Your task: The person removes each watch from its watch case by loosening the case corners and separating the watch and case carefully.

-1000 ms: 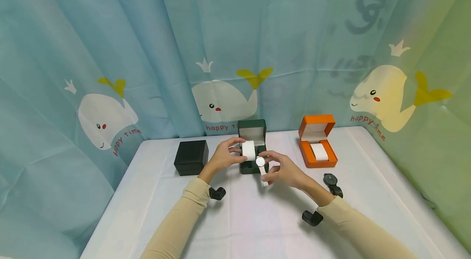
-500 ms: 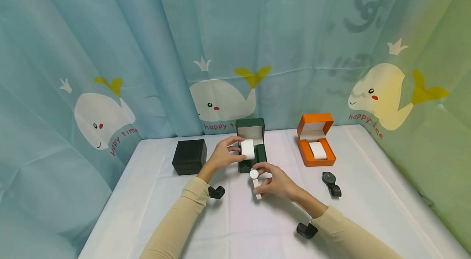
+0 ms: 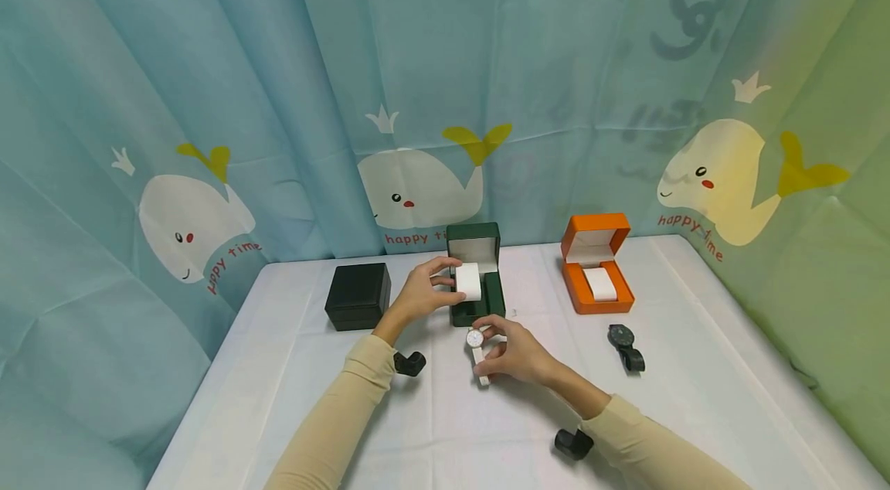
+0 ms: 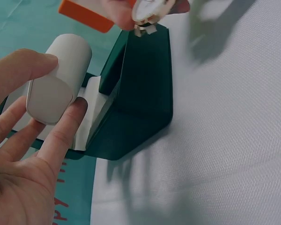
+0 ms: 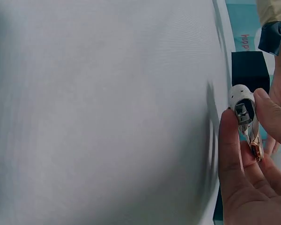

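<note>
My left hand (image 3: pixel 417 295) pinches a white watch cushion (image 3: pixel 468 282) between thumb and fingers, above the open green watch box (image 3: pixel 494 293). In the left wrist view the cushion (image 4: pixel 77 56) is a smooth roll, apart from the box (image 4: pixel 145 89). Just in front of the box, my right hand (image 3: pixel 523 355) holds a wristwatch (image 3: pixel 475 338) with a round white dial and a pale strap. The right wrist view has the watch (image 5: pixel 240 95) pinched with its strap curved into a loop; its dial faces away there.
An open orange watch box (image 3: pixel 601 303) with a white cushion stands at the right. A black watch (image 3: pixel 624 343) lies in front of it. To the left is a closed black box (image 3: pixel 358 295). A printed curtain (image 3: pixel 292 88) hangs behind the white table (image 3: pixel 278 397).
My right hand has moved the pale-strapped wristwatch away from the green box, toward me and slightly left. My left hand with the cushion has stayed nearly still.
</note>
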Action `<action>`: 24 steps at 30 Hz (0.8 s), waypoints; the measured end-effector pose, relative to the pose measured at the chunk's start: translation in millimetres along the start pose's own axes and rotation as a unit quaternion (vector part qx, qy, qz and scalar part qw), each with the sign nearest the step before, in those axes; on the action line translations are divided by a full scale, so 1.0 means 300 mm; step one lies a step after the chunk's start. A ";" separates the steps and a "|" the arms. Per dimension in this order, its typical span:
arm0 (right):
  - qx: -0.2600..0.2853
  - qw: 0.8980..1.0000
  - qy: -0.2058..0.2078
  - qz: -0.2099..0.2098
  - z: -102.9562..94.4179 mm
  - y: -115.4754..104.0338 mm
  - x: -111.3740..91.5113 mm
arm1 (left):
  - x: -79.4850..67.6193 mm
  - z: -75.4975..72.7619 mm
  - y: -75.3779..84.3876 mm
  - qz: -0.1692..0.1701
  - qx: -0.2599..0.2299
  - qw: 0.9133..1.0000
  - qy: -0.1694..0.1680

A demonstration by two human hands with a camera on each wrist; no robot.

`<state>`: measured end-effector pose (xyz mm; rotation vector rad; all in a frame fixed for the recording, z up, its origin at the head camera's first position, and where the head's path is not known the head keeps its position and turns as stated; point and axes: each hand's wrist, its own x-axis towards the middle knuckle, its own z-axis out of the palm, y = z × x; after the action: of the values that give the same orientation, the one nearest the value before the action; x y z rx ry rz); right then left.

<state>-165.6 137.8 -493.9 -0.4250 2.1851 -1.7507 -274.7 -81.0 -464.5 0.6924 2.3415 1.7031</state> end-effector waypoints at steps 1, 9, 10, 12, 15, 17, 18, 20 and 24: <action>-0.001 1.000 0.001 0.001 0.003 0.002 -0.001 | 0.000 0.000 0.001 0.000 -0.001 1.000 -0.001; -0.022 1.000 0.007 0.001 0.020 0.011 -0.006 | -0.004 -0.005 0.004 -0.001 -0.003 1.000 -0.010; -0.032 0.999 0.009 -0.001 0.021 0.011 -0.006 | -0.005 -0.007 0.008 -0.002 -0.003 1.000 -0.012; -0.057 0.998 0.014 -0.005 0.024 0.012 -0.006 | -0.011 -0.011 0.028 -0.005 -0.003 1.000 -0.019; -0.096 0.995 0.019 -0.010 0.027 0.014 -0.007 | -0.024 -0.017 0.069 -0.007 -0.002 1.000 -0.027; -0.119 0.993 0.024 -0.015 0.029 0.014 -0.007 | -0.030 -0.019 0.087 -0.006 -0.002 1.000 -0.028; -0.128 0.991 0.025 -0.018 0.029 0.014 -0.008 | -0.029 -0.020 0.086 -0.007 -0.002 1.000 -0.027; -0.150 0.988 0.026 -0.025 0.029 0.014 -0.009 | -0.024 -0.019 0.067 -0.008 -0.003 1.000 -0.025; -0.181 0.982 0.025 -0.040 0.027 0.007 -0.013 | -0.005 -0.013 0.013 -0.010 -0.008 1.000 -0.017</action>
<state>-158.8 132.5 -497.4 -0.5646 2.5630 -1.4097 -273.8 -84.0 -459.8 0.6859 2.3016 1.6875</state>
